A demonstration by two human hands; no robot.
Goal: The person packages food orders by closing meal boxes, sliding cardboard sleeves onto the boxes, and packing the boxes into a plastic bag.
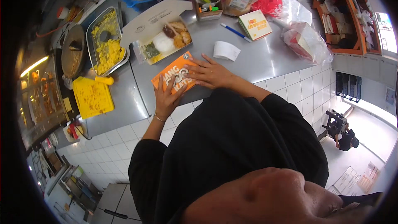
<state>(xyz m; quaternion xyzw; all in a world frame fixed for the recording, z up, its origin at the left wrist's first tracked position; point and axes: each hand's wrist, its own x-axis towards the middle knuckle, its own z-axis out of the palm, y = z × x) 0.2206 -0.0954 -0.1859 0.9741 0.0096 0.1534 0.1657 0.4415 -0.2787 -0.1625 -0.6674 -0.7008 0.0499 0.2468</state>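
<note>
An orange cardboard food box with white lettering lies closed at the counter's front edge. My left hand rests on its near left part, fingers stretched over the lid. Flat on the box's right side, my right hand has its fingers spread. Just behind stands an open meal box with white rice, brown fried pieces and green leaves, its white lid raised. A curled white paper slip lies to the right of my right hand.
On the left are a metal tray of yellow food and a yellow cutting board. A blue pen, a small printed box and a plastic-wrapped pack lie right. Behind stands a utensil holder. Another person is far right.
</note>
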